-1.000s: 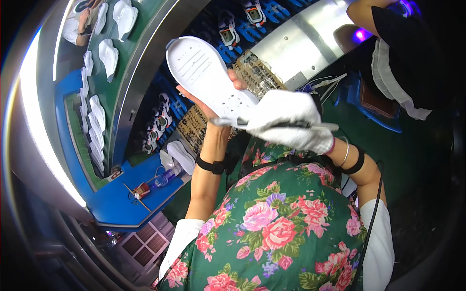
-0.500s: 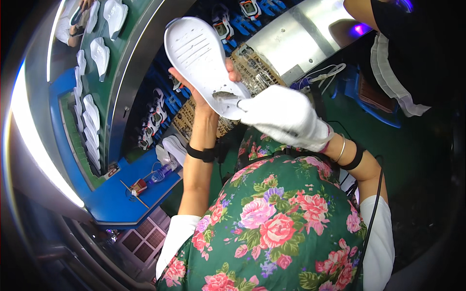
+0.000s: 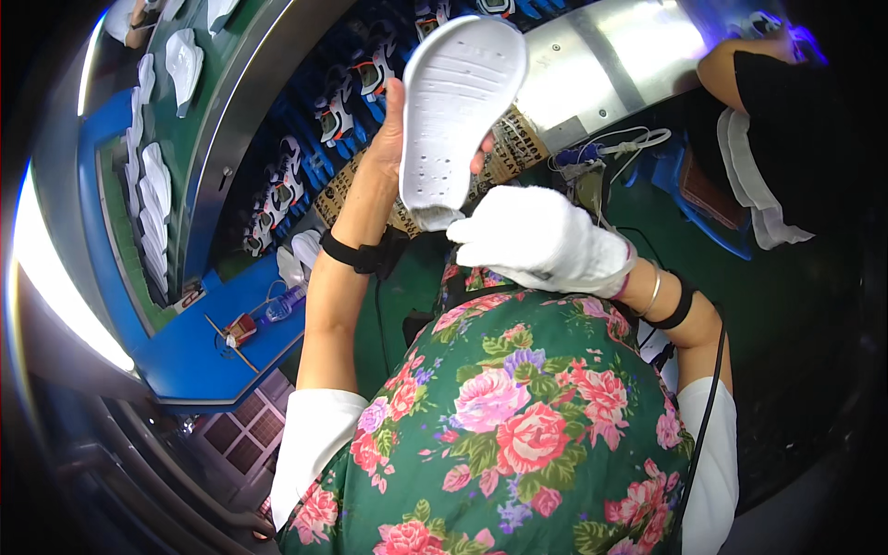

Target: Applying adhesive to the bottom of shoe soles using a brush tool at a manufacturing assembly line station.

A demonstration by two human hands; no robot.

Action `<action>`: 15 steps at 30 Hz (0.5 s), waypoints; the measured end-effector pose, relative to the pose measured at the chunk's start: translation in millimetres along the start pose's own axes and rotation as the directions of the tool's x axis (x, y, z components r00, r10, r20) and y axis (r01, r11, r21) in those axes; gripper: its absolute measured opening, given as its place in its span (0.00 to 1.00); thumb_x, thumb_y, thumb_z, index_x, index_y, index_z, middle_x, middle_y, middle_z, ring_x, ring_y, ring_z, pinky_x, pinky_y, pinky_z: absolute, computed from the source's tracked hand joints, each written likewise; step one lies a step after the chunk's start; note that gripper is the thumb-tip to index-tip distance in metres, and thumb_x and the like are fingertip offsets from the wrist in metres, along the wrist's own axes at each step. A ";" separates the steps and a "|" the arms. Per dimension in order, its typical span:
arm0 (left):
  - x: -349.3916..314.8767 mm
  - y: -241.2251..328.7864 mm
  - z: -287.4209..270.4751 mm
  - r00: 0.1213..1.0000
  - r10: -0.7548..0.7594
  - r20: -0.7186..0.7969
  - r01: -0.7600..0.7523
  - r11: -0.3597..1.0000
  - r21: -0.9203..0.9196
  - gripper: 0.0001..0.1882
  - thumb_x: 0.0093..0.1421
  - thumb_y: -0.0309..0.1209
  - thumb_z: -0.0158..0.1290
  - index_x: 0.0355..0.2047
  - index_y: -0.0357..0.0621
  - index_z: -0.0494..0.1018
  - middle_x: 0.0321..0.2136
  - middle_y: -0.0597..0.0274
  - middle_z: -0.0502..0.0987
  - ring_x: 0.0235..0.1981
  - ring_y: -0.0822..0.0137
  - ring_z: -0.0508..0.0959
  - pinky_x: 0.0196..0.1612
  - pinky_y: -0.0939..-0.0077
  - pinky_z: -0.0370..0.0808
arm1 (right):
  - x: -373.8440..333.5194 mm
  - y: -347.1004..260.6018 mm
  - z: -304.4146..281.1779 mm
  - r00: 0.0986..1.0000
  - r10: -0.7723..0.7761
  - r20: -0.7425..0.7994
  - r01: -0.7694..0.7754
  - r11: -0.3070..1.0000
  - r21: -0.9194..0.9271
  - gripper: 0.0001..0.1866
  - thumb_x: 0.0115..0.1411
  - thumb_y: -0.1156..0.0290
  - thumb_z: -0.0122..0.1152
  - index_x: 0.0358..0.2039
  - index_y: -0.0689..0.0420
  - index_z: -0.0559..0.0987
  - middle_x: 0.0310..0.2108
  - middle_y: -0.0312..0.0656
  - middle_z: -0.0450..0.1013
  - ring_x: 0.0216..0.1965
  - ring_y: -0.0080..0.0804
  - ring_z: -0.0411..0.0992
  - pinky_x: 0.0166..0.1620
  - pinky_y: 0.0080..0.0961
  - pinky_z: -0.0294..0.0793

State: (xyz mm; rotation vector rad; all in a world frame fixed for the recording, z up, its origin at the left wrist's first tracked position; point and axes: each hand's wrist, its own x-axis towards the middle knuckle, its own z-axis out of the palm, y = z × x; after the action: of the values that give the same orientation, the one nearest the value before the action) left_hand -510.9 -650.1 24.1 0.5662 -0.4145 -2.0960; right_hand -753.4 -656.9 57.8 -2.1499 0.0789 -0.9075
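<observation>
A white shoe sole (image 3: 462,102) is held up by my left hand (image 3: 385,148), toe end away from me. The thumb lies along its left edge, and fingertips show at the right edge. My right hand (image 3: 536,236), in a white knitted glove, is closed at the heel end. From its fingertips a small brush (image 3: 437,219) reaches onto the heel; its bristles look greyish and its handle is hidden in the glove. The sole's upturned face has grooves across the toe part and small pits.
White-and-orange sneakers (image 3: 338,116) sit on blue racks ahead. Several white soles (image 3: 155,199) lie on the green belt at left. A blue shelf (image 3: 185,361) holds a bottle (image 3: 282,303) and a small red container (image 3: 242,328). Another person's arm (image 3: 726,79) is at upper right.
My left hand has swung the sole to the right and turned it more upright. The brush has gone from the inner heel area to the heel's end; the right hand has shifted slightly.
</observation>
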 end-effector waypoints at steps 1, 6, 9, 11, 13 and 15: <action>0.1 -0.7 -3.8 0.999 -0.015 0.042 0.016 1.000 -0.018 0.60 0.47 0.79 0.47 0.63 0.37 0.62 0.40 0.35 0.77 0.33 0.49 0.84 0.33 0.58 0.85 | 2.9 5.4 -4.6 1.000 -0.008 -0.028 0.012 0.986 0.166 0.10 0.53 0.74 0.68 0.38 0.54 0.84 0.41 0.42 0.81 0.34 0.37 0.78 0.37 0.31 0.79; 3.7 4.7 -4.0 0.989 -0.115 -0.094 0.119 0.992 0.044 0.58 0.51 0.76 0.45 0.63 0.36 0.62 0.41 0.34 0.77 0.35 0.49 0.83 0.35 0.60 0.85 | 4.7 18.1 -11.8 0.999 0.042 -0.013 -0.040 0.989 0.145 0.09 0.51 0.74 0.69 0.34 0.53 0.85 0.36 0.39 0.81 0.37 0.39 0.78 0.40 0.31 0.79; 7.1 -3.3 0.8 0.990 -0.065 -0.124 0.065 0.998 -0.008 0.55 0.56 0.77 0.37 0.64 0.37 0.62 0.40 0.37 0.78 0.34 0.49 0.83 0.33 0.55 0.84 | 3.5 10.8 -23.0 0.918 0.380 0.112 -0.381 0.769 0.514 0.05 0.52 0.76 0.70 0.31 0.59 0.85 0.33 0.40 0.81 0.32 0.28 0.79 0.39 0.22 0.78; 9.7 -5.6 3.1 0.993 -0.003 -0.121 -0.001 1.000 -0.031 0.56 0.56 0.78 0.33 0.64 0.38 0.62 0.39 0.38 0.78 0.34 0.48 0.83 0.34 0.55 0.84 | 4.3 15.8 -27.9 0.860 0.510 -0.014 -0.373 0.648 0.664 0.06 0.53 0.79 0.70 0.33 0.62 0.85 0.35 0.41 0.82 0.35 0.24 0.79 0.41 0.21 0.78; 12.8 -12.2 13.0 0.865 0.113 -0.488 -0.094 0.994 0.064 0.59 0.54 0.80 0.25 0.63 0.38 0.63 0.38 0.40 0.79 0.33 0.47 0.82 0.35 0.56 0.83 | 6.3 20.4 -37.0 0.776 0.610 -0.163 -0.405 0.679 0.612 0.08 0.52 0.81 0.69 0.35 0.64 0.85 0.36 0.42 0.82 0.36 0.24 0.79 0.42 0.21 0.78; 6.6 -28.3 16.4 0.945 0.105 -0.309 -0.163 0.972 -0.169 0.50 0.63 0.71 0.27 0.60 0.36 0.65 0.39 0.40 0.80 0.35 0.48 0.83 0.39 0.59 0.83 | 12.4 26.2 -45.9 0.790 0.542 -0.288 -0.381 0.801 0.462 0.09 0.53 0.81 0.68 0.36 0.63 0.85 0.36 0.43 0.82 0.36 0.27 0.79 0.42 0.22 0.78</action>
State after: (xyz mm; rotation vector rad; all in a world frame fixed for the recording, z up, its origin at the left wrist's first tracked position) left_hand -542.3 -639.0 22.4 0.7062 -0.0725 -1.8557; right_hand -767.1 -708.7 67.1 -1.4454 0.5818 -0.9585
